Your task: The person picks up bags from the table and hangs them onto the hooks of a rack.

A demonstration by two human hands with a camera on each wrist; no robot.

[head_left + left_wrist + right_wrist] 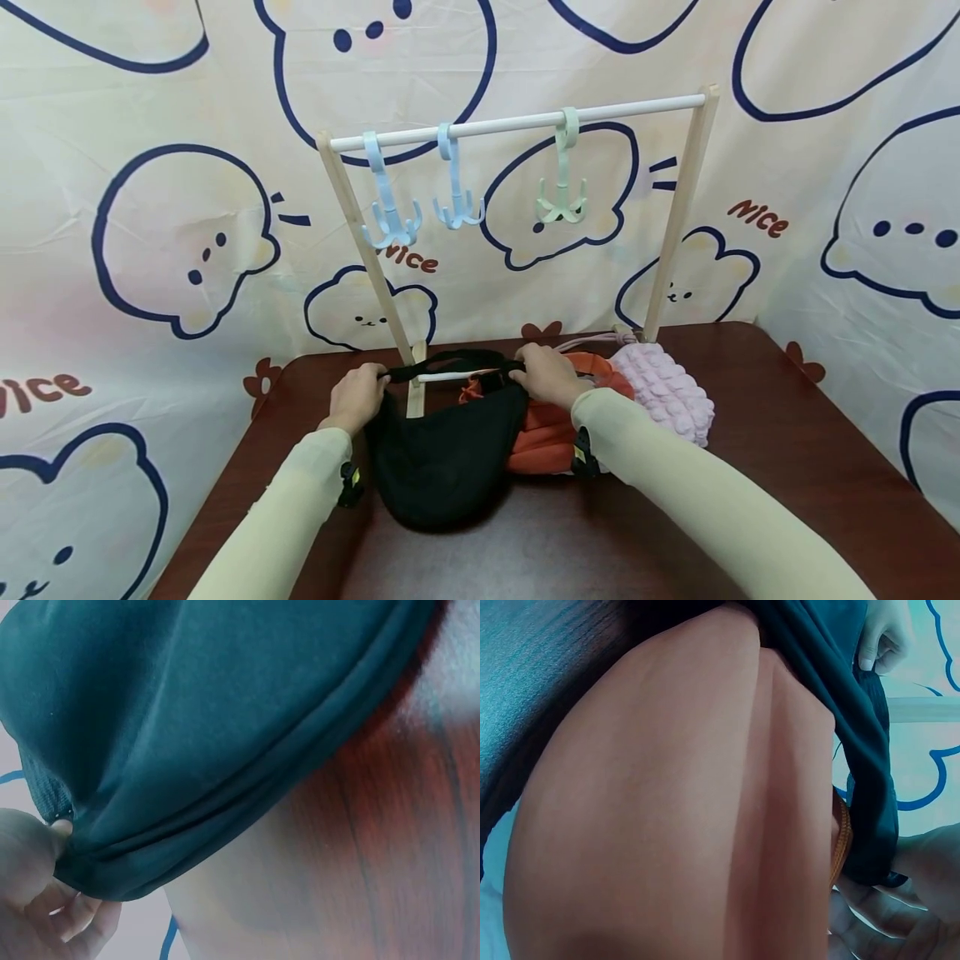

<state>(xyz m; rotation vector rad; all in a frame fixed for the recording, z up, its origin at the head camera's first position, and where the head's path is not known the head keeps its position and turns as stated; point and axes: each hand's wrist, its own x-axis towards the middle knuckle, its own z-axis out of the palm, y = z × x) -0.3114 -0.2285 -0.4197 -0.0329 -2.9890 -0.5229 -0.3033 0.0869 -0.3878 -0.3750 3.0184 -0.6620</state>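
A black shoulder bag (446, 467) hangs between my hands, its front facing me and its rounded bottom low over the table. My left hand (356, 398) pinches its upper left corner, where the strap begins; the left wrist view shows the thumb of that hand (34, 874) against the dark cloth. With my right hand (547, 373) I grip the upper right corner by the strap. The black strap (457, 358) arches loosely between the two hands. Behind my right forearm lies an orange bag (543, 442), partly covered by the black one. It fills much of the right wrist view.
A puffy pale pink bag (667, 392) lies right of the orange one. Behind stands a wooden rack with a white rail (517, 123). From it hang two blue hooks (388, 208) and a green hook (562, 179). Printed cloth (187, 375) encloses the brown table (480, 558).
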